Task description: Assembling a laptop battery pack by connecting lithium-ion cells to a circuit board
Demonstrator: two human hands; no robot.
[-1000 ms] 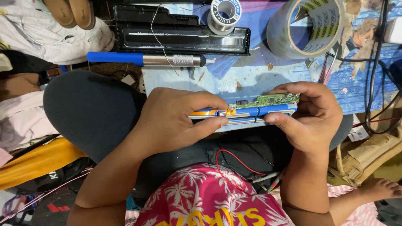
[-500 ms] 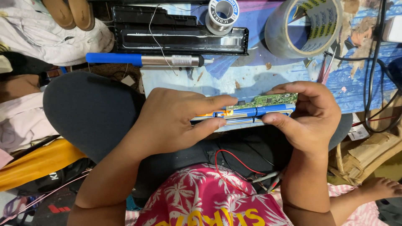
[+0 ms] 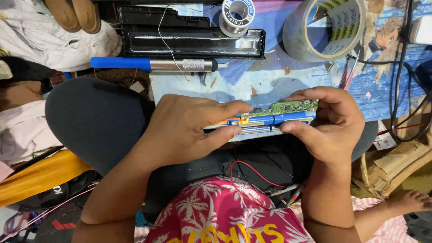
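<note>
A narrow green circuit board lies along a blue strip-shaped pack with an orange part at its left end, held over the near edge of a low blue work surface. My left hand grips the left end, thumb and forefinger pinching the orange part. My right hand holds the right end, fingers curled over the board's top and thumb under the blue strip.
A blue-handled desoldering pump lies above my left hand. Behind it are a black tray, a solder spool and a roll of clear tape. Red and black wires hang at my lap. Cables run down the right.
Both hands stay on the board and blue strip. My left fingers have shifted slightly along the orange end; the rest is as before.
</note>
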